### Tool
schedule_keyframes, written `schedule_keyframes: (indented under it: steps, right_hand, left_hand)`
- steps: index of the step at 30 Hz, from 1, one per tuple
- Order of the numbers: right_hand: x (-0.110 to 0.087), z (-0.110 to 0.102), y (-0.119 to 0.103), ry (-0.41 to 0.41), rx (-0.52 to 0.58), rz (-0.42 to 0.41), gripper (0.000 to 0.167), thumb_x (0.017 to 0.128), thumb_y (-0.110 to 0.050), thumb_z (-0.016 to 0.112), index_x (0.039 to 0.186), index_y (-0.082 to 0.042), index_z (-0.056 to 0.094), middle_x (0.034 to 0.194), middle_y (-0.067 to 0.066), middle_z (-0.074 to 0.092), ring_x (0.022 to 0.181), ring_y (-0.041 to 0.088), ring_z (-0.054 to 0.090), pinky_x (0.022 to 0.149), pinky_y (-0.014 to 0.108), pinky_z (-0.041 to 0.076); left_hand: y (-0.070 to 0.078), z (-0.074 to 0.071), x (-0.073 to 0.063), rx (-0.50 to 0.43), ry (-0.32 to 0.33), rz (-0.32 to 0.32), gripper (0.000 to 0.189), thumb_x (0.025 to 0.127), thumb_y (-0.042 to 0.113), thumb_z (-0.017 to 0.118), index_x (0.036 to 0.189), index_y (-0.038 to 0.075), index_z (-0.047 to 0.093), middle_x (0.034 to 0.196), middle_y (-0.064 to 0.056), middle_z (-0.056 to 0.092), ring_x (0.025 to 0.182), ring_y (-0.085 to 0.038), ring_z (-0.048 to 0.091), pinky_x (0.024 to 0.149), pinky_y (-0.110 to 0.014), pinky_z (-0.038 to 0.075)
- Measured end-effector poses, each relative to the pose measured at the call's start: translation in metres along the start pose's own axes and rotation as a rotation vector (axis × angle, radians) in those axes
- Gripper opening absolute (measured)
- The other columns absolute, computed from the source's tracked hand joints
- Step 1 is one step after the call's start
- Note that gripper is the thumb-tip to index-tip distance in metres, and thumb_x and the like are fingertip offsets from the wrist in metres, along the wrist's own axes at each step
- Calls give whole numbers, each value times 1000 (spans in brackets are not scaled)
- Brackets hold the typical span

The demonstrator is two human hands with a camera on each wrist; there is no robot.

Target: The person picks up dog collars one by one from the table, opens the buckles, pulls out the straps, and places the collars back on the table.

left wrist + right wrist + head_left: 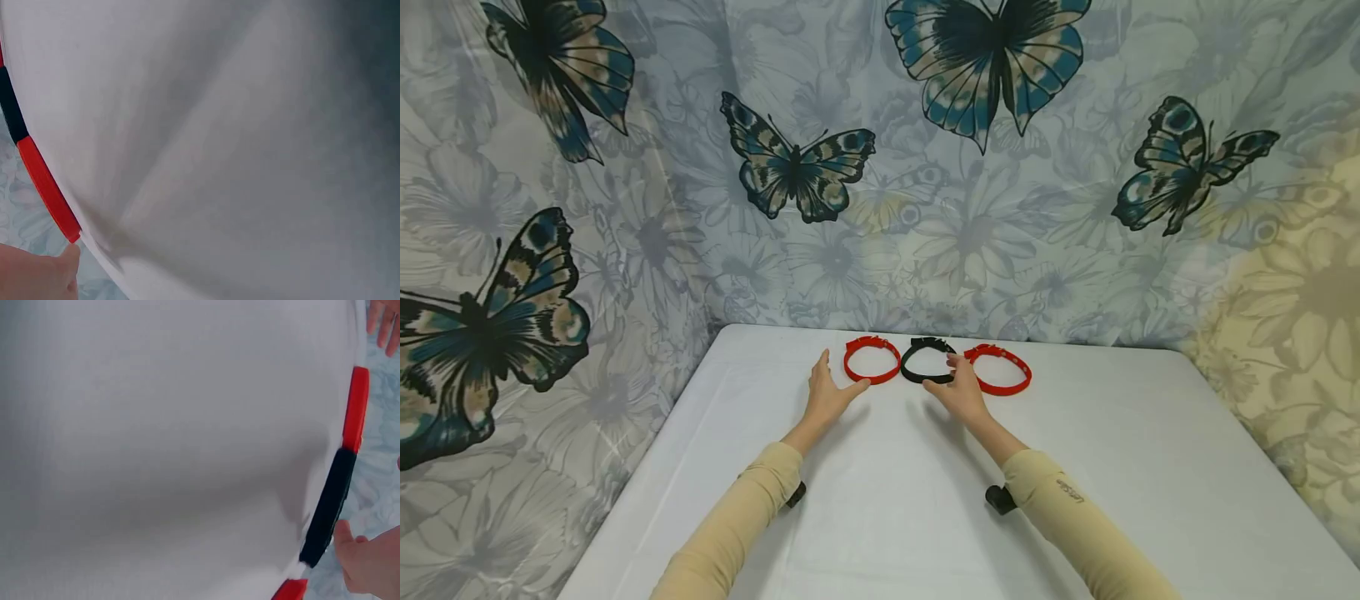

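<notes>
Three buckled collars stand in a row near the table's far edge: a red collar [872,382] at left, a black collar [917,378] in the middle and a second red collar [1004,390] at right. My left hand [829,402] hovers just left of the first red collar, thumb and fingers spread wide, with the thumb tip at the collar's near edge. My right hand [966,402] overlaps the right part of the black collar, thumb and fingers parted. In the right wrist view, that thumb is right beside the black collar [328,509].
A white cloth covers the table [880,517]. Behind it and along the sides hangs a grey-blue floral curtain [962,283] with large printed butterflies. Both forearms in beige sleeves [730,533] reach over the table, each with a small black device [1000,499] beneath the wrist.
</notes>
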State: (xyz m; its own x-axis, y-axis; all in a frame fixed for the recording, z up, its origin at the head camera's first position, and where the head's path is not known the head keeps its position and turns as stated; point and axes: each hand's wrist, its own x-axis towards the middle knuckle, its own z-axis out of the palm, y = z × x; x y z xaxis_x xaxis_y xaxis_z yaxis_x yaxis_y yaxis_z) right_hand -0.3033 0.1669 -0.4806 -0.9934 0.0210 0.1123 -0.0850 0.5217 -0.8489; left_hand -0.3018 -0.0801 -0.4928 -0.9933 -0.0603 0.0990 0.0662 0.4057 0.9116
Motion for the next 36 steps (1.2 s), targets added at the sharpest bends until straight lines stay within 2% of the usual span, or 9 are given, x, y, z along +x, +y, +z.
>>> schedule_keyframes:
  steps: [5, 12, 17, 22, 29, 36]
  right_hand:
    - [-2, 10, -7, -7, 80, 78, 68, 86, -13, 72, 142, 4, 37, 140, 23, 43, 126, 38, 44, 103, 48, 40]
    - [-4, 25, -10, -47, 183, 215, 62, 88, -13, 69, 142, 0, 41, 140, 18, 46, 125, 34, 45, 100, 46, 42]
    - [-6, 36, -16, -80, 215, 237, 58, 89, -13, 66, 141, -1, 43, 138, 18, 48, 125, 33, 47, 100, 45, 43]
    - [-6, 47, -25, -107, 260, 261, 58, 90, -13, 65, 142, -2, 43, 141, 18, 46, 130, 32, 45, 104, 46, 41]
    - [-3, 58, -34, -137, 294, 286, 62, 89, -13, 65, 144, 0, 40, 146, 21, 43, 134, 35, 40, 107, 47, 37]
    - [3, 68, -34, -135, 339, 322, 66, 89, -11, 63, 147, 4, 34, 149, 25, 36, 136, 37, 37, 107, 46, 37]
  left_hand:
    - [0, 0, -1, -96, -8, -43, 89, 86, 26, 74, 151, -2, 19, 151, -23, 26, 133, -40, 35, 105, -51, 38]
    - [-1, 0, -2, -201, -2, -139, 74, 92, 22, 64, 149, -4, 26, 144, -25, 38, 130, -38, 40, 105, -49, 38]
    - [-2, 1, 1, -251, 25, -179, 67, 91, 20, 60, 146, -6, 32, 141, -26, 42, 130, -39, 41, 106, -48, 36]
    - [0, 4, 5, -230, 31, -195, 62, 92, 19, 58, 144, -5, 36, 142, -25, 43, 131, -38, 41, 107, -47, 37]
    - [2, 13, 11, -181, 115, -204, 54, 92, 13, 56, 141, -6, 42, 138, -24, 47, 124, -37, 48, 100, -44, 45]
    - [2, 23, 17, -31, 111, -132, 53, 92, 10, 57, 138, -9, 41, 135, -27, 46, 123, -40, 49, 100, -46, 45]
